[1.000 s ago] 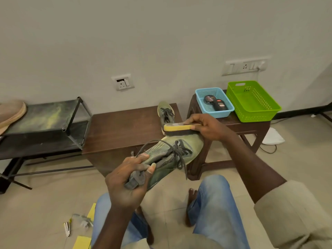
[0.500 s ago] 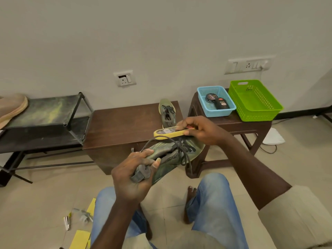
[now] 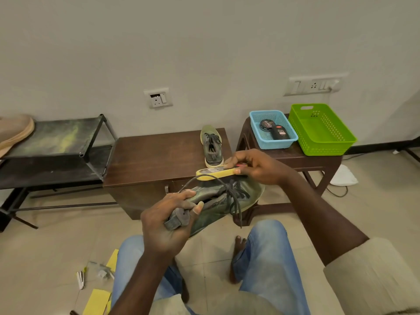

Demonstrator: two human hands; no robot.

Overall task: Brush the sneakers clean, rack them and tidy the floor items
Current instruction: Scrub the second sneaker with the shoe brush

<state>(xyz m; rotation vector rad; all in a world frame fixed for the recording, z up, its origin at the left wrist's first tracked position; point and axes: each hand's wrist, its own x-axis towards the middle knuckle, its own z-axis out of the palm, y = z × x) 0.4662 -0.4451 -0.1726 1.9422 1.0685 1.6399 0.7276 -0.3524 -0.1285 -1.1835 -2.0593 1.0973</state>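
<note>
Brush (image 3: 216, 172) has slid back from toe to laces of held sneaker (image 3: 218, 201). R hand (image 3: 254, 167) grips the brush, L hand (image 3: 168, 226) clamps the heel over lap, so brushing is prob mid-way. 2nd sneaker (image 3: 212, 148) sits at tabletop's right edge, neither on rack (image 3: 56, 142) yet. Floor scraps (image 3: 97, 301) still to tidy. Loose laces may snag bristles.

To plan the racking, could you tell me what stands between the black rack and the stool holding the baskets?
In the head view, a brown cabinet stands there, with the other sneaker resting on its top.
</note>
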